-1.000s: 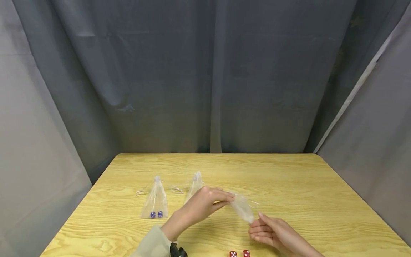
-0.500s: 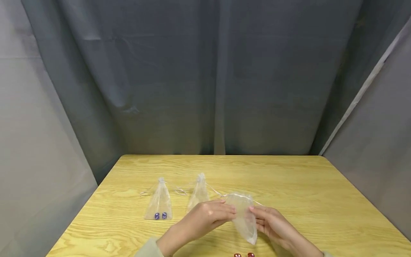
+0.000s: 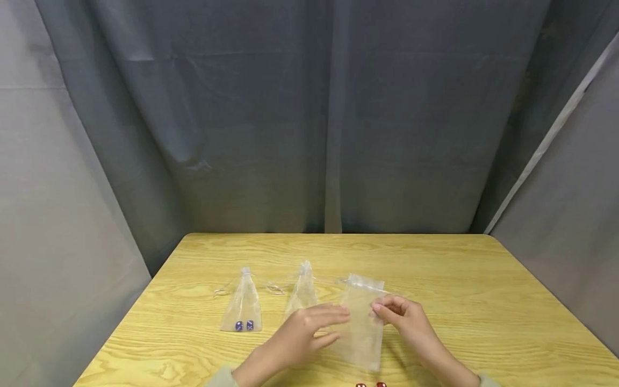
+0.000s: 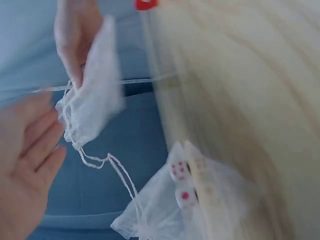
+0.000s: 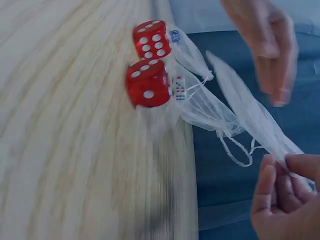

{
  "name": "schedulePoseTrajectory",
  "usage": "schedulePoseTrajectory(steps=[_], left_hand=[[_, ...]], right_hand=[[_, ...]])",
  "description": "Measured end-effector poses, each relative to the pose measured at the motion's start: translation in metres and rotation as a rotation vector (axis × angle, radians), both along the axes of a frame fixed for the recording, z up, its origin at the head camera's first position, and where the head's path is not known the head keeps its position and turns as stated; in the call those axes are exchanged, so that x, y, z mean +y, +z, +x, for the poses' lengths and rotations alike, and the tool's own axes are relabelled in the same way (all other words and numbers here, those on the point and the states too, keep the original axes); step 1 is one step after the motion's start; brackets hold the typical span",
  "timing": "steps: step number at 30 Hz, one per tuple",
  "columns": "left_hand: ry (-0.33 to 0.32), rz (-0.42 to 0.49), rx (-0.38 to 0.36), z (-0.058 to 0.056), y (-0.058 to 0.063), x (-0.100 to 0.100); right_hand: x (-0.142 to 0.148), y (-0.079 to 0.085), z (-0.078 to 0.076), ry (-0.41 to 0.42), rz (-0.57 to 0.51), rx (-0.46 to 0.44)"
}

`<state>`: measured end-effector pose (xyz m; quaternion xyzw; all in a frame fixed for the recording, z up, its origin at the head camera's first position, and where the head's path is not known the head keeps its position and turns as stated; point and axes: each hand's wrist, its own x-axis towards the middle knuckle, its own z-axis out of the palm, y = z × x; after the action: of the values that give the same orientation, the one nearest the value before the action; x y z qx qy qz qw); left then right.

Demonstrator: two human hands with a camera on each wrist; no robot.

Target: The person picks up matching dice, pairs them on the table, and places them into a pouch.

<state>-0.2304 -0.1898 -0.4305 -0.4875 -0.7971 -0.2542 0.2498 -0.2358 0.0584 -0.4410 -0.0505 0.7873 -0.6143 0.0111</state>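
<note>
A sheer white drawstring bag [image 3: 364, 325], flat and without visible contents, hangs above the table. My right hand [image 3: 408, 322] pinches its right edge near the top between thumb and fingers, as the right wrist view also shows. At the bag's left side is my left hand [image 3: 311, 330], fingers straight; in the left wrist view this hand [image 4: 30, 160] looks apart from the bag. Two red dice [image 5: 148, 82] lie on the table below, only their tops showing at the bottom of the head view.
A drawn-shut bag with two blue dice [image 3: 244, 325] stands on the wooden table [image 3: 435, 258] at left. Beside it is a second closed bag [image 3: 303, 293], partly behind my left hand; the left wrist view shows white dice [image 4: 180, 171] inside. Grey curtains [image 3: 261, 134] surround the table.
The bag has swung from slanted to upright, its drawstring end now at the top. My right hand went from its lower end to its upper right edge. My left fingers have loosened from it.
</note>
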Motion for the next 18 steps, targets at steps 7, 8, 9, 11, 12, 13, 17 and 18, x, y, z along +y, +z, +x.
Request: schedulePoseTrajectory(steps=[7, 8, 9, 11, 12, 13, 17, 18], left_hand=[[0.143, 0.465, -0.487, 0.0, 0.015, 0.007], [0.147, 0.483, -0.555, -0.001, 0.016, 0.007], [0.144, 0.491, -0.614, -0.001, 0.017, 0.007], [0.141, 0.475, -0.692, -0.003, 0.017, 0.007], [0.145, 0.456, -0.714, -0.003, 0.016, 0.006], [0.149, 0.437, -0.724, -0.003, 0.015, 0.006], [0.175, 0.371, -0.706, -0.004, 0.011, 0.005], [0.181, 0.363, -0.689, -0.004, 0.01, 0.005]], right_hand=[[-0.005, -0.009, 0.007, -0.018, 0.158, 0.479], [-0.005, -0.012, 0.008, -0.009, 0.182, 0.568], [-0.006, -0.013, 0.008, -0.002, 0.2, 0.649], [-0.006, -0.017, 0.007, 0.019, 0.221, 0.794], [-0.006, -0.018, 0.007, 0.034, 0.22, 0.853], [-0.006, -0.019, 0.006, 0.047, 0.221, 0.907], [-0.007, -0.02, 0.004, 0.083, 0.203, 1.028], [-0.007, -0.021, 0.004, 0.086, 0.203, 1.041]])
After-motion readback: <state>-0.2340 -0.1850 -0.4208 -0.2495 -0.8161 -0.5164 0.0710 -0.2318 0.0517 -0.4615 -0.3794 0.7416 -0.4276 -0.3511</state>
